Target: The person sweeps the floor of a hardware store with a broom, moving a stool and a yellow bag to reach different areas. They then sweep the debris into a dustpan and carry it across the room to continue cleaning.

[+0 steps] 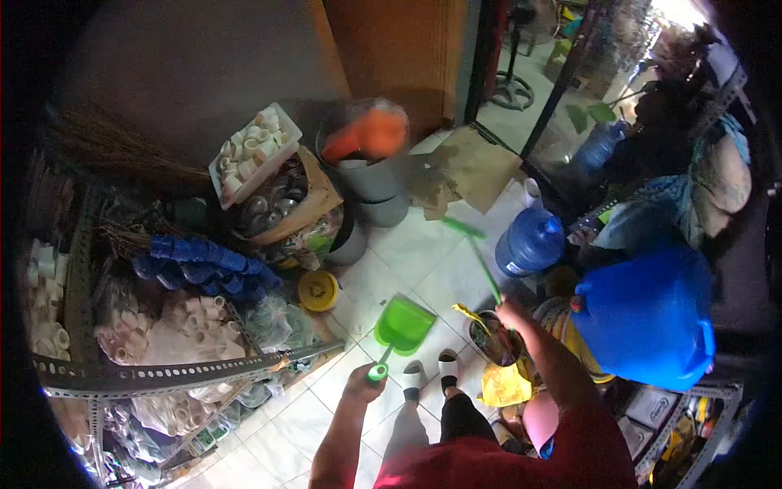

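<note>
A green dustpan (405, 324) lies low over the white tiled floor, its handle running back to my left hand (363, 386), which is wrapped round the grip. My right hand (513, 312) holds the thin green handle of a broom (489, 273). The blurred green head of that broom points away from me, close to the edge of a flattened cardboard sheet (472, 171). Just below my right hand stands an open bin (495, 346) with mixed refuse in it and a yellow bag (503, 385) beside it.
Right of the broom are a blue water bottle (531, 242) and a big blue jerrycan (648, 318). A metal shelf (187, 373) full of bagged pipe fittings lines the left. Grey buckets (383, 202), a white crate (285, 134) of fittings and a yellow lid (318, 291) stand ahead.
</note>
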Motion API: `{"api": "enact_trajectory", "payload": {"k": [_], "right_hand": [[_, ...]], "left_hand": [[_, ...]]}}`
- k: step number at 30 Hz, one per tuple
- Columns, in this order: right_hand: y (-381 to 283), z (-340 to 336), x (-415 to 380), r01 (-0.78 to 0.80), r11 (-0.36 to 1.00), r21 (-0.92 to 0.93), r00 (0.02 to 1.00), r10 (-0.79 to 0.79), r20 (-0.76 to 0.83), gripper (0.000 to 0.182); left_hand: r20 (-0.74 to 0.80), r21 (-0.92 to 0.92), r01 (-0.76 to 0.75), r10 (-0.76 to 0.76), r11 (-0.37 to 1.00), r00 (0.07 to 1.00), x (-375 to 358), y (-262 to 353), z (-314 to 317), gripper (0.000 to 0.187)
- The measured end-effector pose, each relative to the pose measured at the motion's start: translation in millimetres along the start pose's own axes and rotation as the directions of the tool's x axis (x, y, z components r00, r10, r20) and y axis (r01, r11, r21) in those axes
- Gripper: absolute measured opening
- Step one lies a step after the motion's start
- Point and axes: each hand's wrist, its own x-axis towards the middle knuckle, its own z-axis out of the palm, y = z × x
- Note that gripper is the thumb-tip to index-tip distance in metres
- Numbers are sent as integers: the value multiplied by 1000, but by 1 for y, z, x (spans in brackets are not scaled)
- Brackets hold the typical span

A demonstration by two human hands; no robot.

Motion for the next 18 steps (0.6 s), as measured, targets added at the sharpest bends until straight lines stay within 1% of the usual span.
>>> {"api": "enact_trajectory", "payload": {"k": [1,2,3,5,6,7,8,9,10,11,12,13,14,15,16,17,18], "right_hand": [[-4,-2,27,-111,990,85,994,111,11,21],[-7,-1,47,-224,961,163,975,221,34,17],[16,21,82,-251,966,65,960,241,141,9],[44,102,116,-270,960,70,927,240,288,7],[50,141,102,-50,998,-30,919,57,390,8],[28,149,67,-67,994,-88,894,99,437,14],[-5,139,15,-185,977,-109,859,215,464,22],[-36,126,-35,-272,958,-94,819,282,501,32],[-60,96,-73,-336,942,-21,772,288,567,41],[-57,68,-85,-362,899,248,748,122,652,38],[-54,39,-97,-434,765,476,697,-49,715,35],[-35,33,-79,-509,736,448,637,-29,771,15],[-41,-10,-84,-588,656,473,576,-70,814,6],[-35,-37,-90,-527,681,509,605,-119,787,8],[-36,-64,-102,-539,663,520,625,-99,775,17],[-26,-74,-106,-461,715,525,705,-64,706,17],[-4,-74,-102,-423,761,492,748,-14,664,15]], "left_hand": [[64,-11,60,-59,998,996,-1,-3,9,11],[8,-10,45,-45,999,999,0,-7,18,13],[-46,-6,31,-32,999,998,2,-11,29,16],[-160,-30,-11,6,999,987,20,-17,33,17],[-171,-46,-23,15,999,985,25,-23,36,16],[-181,-62,-34,22,998,983,28,-27,43,16],[-185,-72,-46,32,996,982,33,-27,53,15],[-184,-79,-57,42,995,982,36,-23,62,14],[-185,-43,-63,54,997,981,38,-22,66,14],[-187,-7,-65,63,998,980,40,-22,68,14],[-186,31,-67,72,997,980,42,-22,70,14],[-175,38,-68,73,997,982,44,-21,70,14],[-173,37,-61,66,997,983,40,-20,74,14],[-167,34,-56,60,998,984,33,-19,80,14],[-162,31,-52,56,998,985,27,-18,86,14],[-148,60,-19,27,998,989,21,-15,89,13],[-177,58,-11,21,998,984,15,-15,88,13]]}}
